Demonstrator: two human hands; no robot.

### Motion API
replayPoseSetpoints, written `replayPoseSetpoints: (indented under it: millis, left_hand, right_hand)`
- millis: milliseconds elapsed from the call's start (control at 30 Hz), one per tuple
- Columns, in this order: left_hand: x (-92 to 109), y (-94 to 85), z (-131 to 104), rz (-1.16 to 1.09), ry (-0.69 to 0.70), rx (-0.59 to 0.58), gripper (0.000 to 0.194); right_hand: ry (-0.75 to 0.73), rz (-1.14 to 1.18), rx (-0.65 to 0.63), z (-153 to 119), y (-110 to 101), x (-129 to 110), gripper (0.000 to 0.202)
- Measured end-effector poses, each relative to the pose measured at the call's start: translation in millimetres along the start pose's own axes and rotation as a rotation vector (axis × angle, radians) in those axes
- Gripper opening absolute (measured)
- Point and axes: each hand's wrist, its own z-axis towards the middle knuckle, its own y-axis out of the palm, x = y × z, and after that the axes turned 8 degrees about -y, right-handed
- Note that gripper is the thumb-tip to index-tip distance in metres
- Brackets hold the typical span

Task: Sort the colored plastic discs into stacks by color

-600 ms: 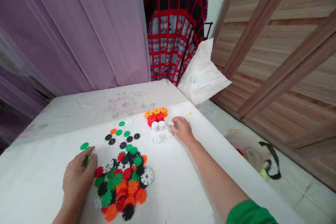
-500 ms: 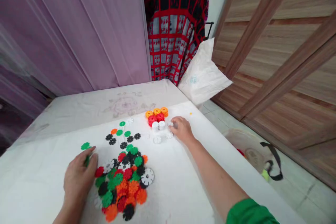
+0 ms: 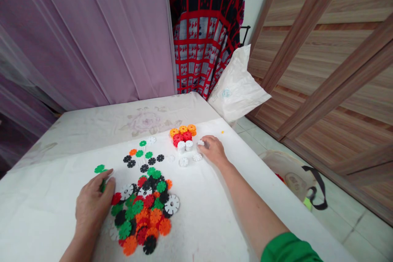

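Several fingers of our right hand [image 3: 214, 150] pinched a white disc [image 3: 200, 142] beyond the mixed pile [image 3: 143, 215], right forearm [image 3: 251, 202] outstretched; our left hand [image 3: 93, 199] curved just left of the pile, its grip unclear to us. Yellow stacks [image 3: 183, 129], red stacks [image 3: 177, 139] and white stacks [image 3: 188, 144] stood beyond the pile, which we judged left to sort.

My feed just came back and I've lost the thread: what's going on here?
A person's right hand has a white notched disc at its fingertips, right of the white stacks; how firmly it is held is unclear. The left hand is beside a mixed-color pile, with a green disc showing between thumb and fingers. Behind the white stacks stand red stacks, then yellow-orange stacks. Loose discs lie on the white cloth beyond the pile.
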Motion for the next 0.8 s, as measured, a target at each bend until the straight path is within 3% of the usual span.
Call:
replayPoseSetpoints:
  millis: [133, 467, 800]
  left_hand:
    - [-3, 2.6, 2, 0.003, 0.012, 0.006, 0.049]
    - [-5, 2.7, 1, -0.008, 0.046, 0.005, 0.046]
    - [3, -3.8, -1, 0.004, 0.004, -0.039, 0.05]
  right_hand:
    - [-0.021, -0.003, 0.038, -4, -2, 9, 0.019]
    - [-0.036, -0.171, -0.178, -3, -15, -12, 0.023]
    - [-0.112, -0.157, -0.195, 8, -14, -19, 0.021]
